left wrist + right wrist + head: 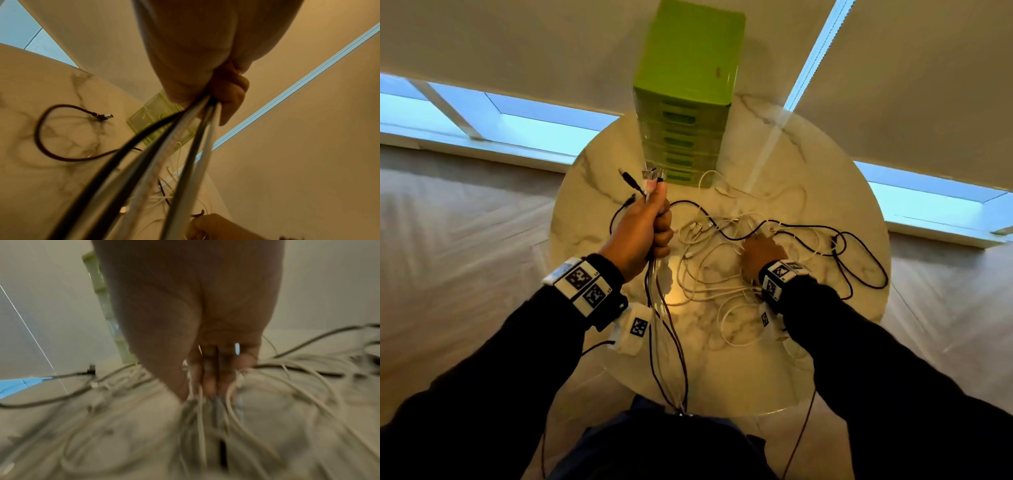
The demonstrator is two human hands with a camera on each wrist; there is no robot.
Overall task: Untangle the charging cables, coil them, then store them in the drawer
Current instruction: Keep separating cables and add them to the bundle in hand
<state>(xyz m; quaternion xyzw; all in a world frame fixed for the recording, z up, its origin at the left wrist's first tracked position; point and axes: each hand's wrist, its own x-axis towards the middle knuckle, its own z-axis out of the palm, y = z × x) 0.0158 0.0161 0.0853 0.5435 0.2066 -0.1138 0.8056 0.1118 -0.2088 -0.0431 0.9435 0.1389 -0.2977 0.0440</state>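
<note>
No readable writing shows; only square coded markers on the wrist bands (582, 286). The left hand (639, 228), at frame centre-left, has its fingers (232, 97) wrapped round a bundle of cables (180, 138). The right hand (762, 253) sits on the tangled cables (722, 274) on the table (825, 192); blur hides its fingers' grip. The green drawer unit (685, 102) stands at upper centre.

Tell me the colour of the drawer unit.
Bright lime green drawer unit, seen best in the head view.

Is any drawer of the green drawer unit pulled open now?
No. In the head view every drawer front of the green drawer unit sits flush, and the cables lie loose on the table.
</note>
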